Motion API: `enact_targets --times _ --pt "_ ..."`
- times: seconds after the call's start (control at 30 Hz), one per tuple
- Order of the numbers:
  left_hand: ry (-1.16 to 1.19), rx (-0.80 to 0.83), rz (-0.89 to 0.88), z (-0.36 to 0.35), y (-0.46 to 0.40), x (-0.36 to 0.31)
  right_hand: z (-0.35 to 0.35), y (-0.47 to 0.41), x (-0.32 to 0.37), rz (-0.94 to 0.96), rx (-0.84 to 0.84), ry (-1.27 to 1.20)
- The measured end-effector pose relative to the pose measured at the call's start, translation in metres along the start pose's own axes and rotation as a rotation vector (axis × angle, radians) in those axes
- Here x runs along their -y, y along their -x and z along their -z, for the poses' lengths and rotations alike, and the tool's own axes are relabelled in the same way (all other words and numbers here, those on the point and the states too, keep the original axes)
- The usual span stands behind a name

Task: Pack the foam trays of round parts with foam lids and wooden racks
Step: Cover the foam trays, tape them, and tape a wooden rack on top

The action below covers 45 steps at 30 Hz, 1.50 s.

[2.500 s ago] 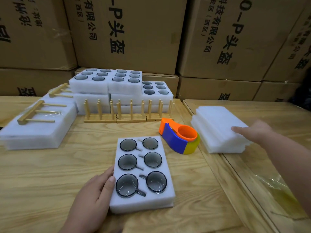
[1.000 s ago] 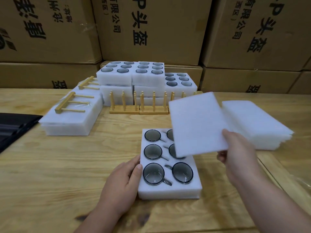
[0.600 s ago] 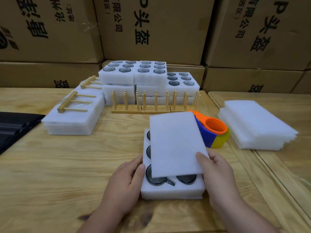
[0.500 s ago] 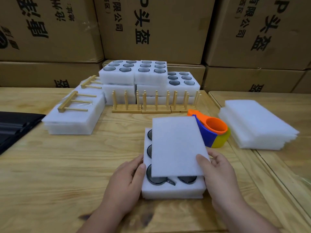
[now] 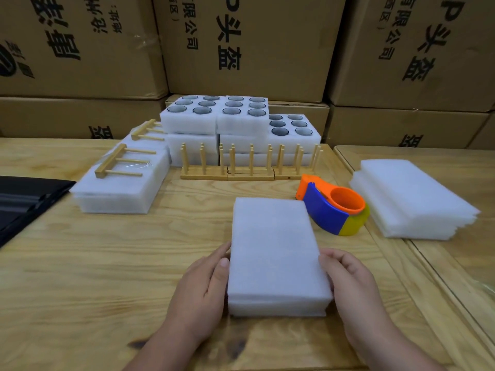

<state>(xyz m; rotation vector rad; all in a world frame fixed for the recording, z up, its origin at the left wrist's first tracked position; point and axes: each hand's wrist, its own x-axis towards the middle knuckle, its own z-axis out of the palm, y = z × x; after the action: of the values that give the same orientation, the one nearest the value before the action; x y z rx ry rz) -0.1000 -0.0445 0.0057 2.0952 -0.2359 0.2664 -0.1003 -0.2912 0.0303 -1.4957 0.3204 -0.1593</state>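
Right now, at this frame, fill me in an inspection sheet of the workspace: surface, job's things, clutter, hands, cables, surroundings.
Surface: wooden table, a second table butted on the right.
Job's things: foam lid lies flush on the foam tray, hiding the round parts; spare lids stacked at right; open trays stacked at back; upright wooden racks before them; packed sets at left, each with a rack lying on top.
Clutter: tape dispenser; a dark object at the left edge.
Hands: left hand and right hand hold the covered tray's long sides.
Cables: nothing seen.
Surroundings: stacked cardboard boxes.
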Motion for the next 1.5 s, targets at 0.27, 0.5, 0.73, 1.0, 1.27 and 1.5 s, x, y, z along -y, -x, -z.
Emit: enact_targets --times 0.27,0.5,0.73,1.0,1.27,1.5 --pt "0.023 -0.046 0.038 0.001 0.002 -0.001 0.001 -0.006 0.002 -0.047 -0.006 -0.001" --pt "0.029 -0.039 0.042 0.003 0.003 -0.004 0.0 -0.003 0.0 -0.04 -0.011 0.038" --pt "0.009 -0.036 0.064 0.003 0.002 -0.009 -0.001 -0.006 0.003 -0.036 -0.004 0.057" --pt "-0.591 0.06 0.266 0.003 -0.022 0.007 0.006 -0.04 0.047 0.141 -0.025 0.186" --pt "-0.755 0.163 0.236 0.007 -0.051 0.03 -0.02 -0.088 0.088 0.36 0.108 0.576" --pt "-0.731 0.155 0.23 0.008 -0.052 0.029 -0.071 -0.142 0.107 0.458 0.251 0.764"
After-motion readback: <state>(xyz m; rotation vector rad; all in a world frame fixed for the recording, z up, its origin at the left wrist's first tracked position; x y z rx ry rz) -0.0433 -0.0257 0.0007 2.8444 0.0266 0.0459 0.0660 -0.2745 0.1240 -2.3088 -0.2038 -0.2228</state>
